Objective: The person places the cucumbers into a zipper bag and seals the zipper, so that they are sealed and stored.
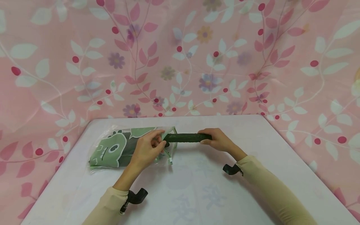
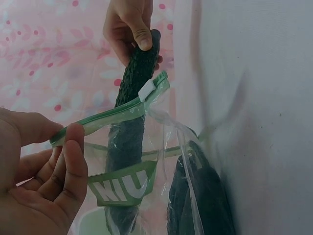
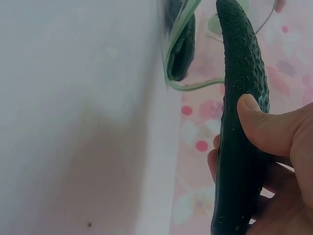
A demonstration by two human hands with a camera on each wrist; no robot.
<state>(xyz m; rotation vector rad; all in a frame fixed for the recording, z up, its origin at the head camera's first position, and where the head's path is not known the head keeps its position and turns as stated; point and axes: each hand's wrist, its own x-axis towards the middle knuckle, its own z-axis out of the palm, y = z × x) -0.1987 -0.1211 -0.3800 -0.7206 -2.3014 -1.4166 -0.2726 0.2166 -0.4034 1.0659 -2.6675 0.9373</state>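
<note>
Left hand [image 1: 149, 147] pinches the bag [image 1: 126, 150] at its rim; right hand [image 1: 215, 139] grips the cucumber [image 1: 187, 137], partly inside, toward the table's [image 1: 191, 184] far edge. Cucumber judged stiff, light; best held by its outer end.

White letters [image 2: 108, 191] reading "NIU" stand on a green patch [image 2: 123, 185] of the clear bag [image 1: 108, 156].

Creased pink sheeting [image 1: 197, 65], printed with leaves, berries and flowers, rises behind the far edge of a pale desk [image 1: 206, 170] and runs down past its left and right edges, enclosing a makeshift, booth-like workspace, though whether in a home or workplace cannot be told.
</note>
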